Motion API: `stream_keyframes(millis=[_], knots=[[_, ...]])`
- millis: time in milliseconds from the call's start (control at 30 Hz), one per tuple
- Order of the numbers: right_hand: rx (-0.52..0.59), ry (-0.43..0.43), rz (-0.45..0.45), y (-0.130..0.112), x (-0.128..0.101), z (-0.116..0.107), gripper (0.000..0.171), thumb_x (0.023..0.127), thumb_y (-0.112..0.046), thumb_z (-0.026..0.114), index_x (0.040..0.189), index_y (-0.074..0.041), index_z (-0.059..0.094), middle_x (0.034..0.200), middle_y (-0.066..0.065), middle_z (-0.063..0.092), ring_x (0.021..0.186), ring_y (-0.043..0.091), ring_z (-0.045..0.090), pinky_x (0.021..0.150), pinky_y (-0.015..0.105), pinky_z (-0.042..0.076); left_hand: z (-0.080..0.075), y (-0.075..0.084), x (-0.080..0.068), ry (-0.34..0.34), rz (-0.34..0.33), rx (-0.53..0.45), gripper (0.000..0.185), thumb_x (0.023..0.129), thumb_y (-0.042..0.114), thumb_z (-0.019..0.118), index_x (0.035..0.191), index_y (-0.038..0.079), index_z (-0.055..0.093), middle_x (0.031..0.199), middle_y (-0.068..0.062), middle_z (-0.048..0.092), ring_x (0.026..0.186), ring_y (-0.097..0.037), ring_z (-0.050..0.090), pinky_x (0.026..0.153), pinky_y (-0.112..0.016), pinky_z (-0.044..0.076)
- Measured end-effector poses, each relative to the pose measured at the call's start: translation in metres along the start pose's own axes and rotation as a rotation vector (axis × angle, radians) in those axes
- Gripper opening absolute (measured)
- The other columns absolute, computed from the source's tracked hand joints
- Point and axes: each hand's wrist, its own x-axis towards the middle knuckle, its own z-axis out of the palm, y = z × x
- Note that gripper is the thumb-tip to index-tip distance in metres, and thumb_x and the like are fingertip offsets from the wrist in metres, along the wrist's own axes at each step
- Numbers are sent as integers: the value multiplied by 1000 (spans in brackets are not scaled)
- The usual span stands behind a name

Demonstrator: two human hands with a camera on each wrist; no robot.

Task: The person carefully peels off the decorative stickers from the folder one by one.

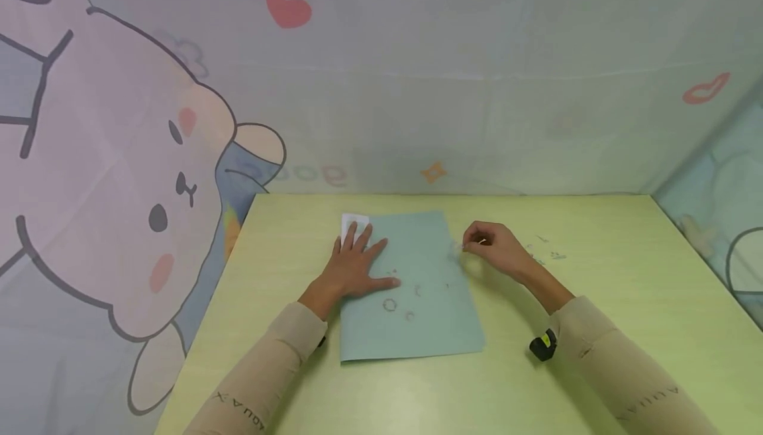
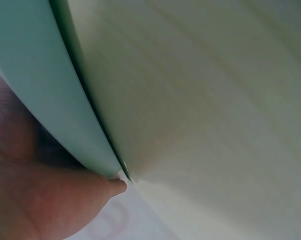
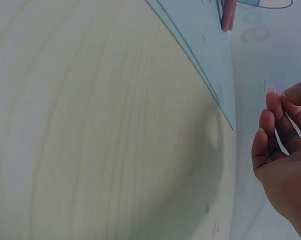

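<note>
My left hand [image 1: 350, 271] lies with fingers spread on a pale green folded sheet of paper [image 1: 411, 336], its fingertips over a small white card [image 1: 348, 220] at the sheet's upper left corner. Small ring-shaped pieces [image 1: 390, 304] and other tiny marks show on the sheet below and right of that hand. Just off the sheet's right edge, my right hand [image 1: 497, 248] pinches a small see-through scrap [image 3: 271, 87] between thumb and fingertips, held above the table. In the left wrist view, part of the left hand [image 2: 55, 200] shows beside the sheet's edge.
Several small bits [image 1: 557, 256] lie on the pale yellow-green table [image 1: 602, 236] right of the right hand. A cloth backdrop [image 1: 477, 91] printed with a cartoon animal hangs behind the table and along both sides. A black device [image 1: 543, 345] is at the right wrist.
</note>
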Motion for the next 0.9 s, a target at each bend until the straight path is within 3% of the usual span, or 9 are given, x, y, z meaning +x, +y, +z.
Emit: stream_keyframes(millis=[167,233,533,900], knots=[[-104,14,26,4,-10,-10,11,105,-13,68,104,-2,71,102,15,71,97,36,66,79,32,52,1,0,0,1,-6,-5,101,91,82,58,170,27,29,178,-10,4,163,-36,-12,127,-65,5],[-149,4,27,7,-15,-15,10,104,-14,70,104,-4,70,100,12,71,93,28,66,77,31,52,2,0,1,2,-6,-5,100,91,82,58,170,27,29,178,-10,5,163,-36,-12,127,-65,5],[-354,-10,12,17,-28,-22,4,101,-5,70,103,-4,73,92,2,72,85,18,64,73,32,52,1,0,1,1,-10,6,100,91,81,59,170,27,28,179,-10,4,163,-37,-12,127,-64,4],[-501,73,-24,21,-31,-19,9,98,-2,73,101,-4,81,93,5,74,80,18,65,71,36,53,0,1,1,-9,-14,6,101,91,82,57,170,27,27,179,-9,2,163,-36,-13,127,-63,2]])
